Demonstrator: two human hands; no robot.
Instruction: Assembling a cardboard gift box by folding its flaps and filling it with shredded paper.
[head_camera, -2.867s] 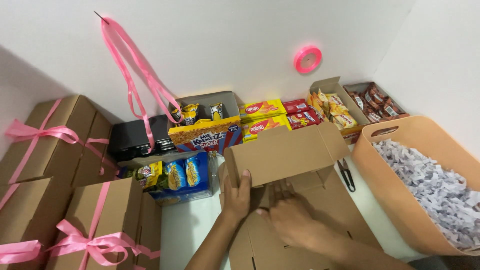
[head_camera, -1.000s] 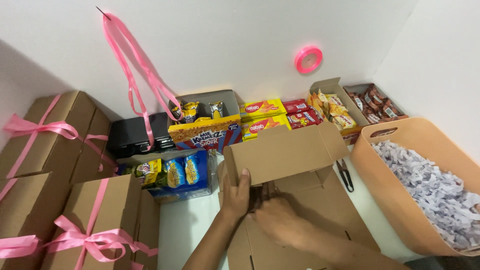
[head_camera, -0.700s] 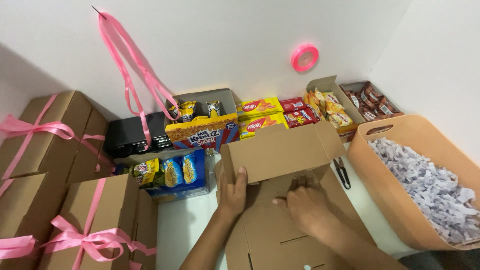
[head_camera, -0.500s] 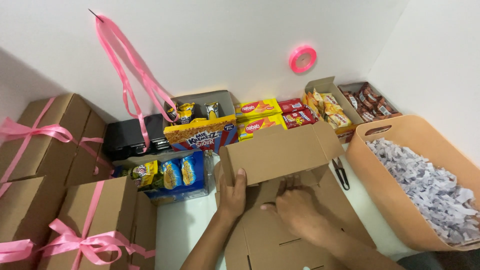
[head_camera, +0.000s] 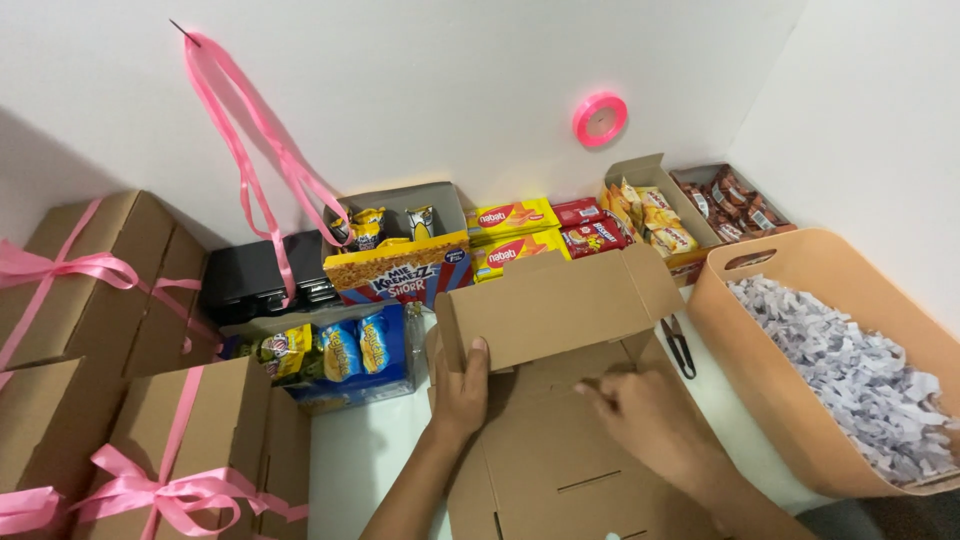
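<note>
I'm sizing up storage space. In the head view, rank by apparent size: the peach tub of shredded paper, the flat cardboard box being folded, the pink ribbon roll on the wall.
1-2. cardboard box and peach tub: alike, both cut off by the frame, unranked.
3. pink ribbon roll, also farthest away.

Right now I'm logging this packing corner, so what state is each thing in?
Flat box: unfolded, one panel raised.
Left hand: gripping the raised panel's edge.
Right hand: resting on the cardboard, fingers pointing left.
Tub: open, holding shredded paper.
Ribbon roll: hung on the wall.
Tied boxes: closed, pink bows on.
Snips: lying beside the tub.
Snack cartons: open.
</note>
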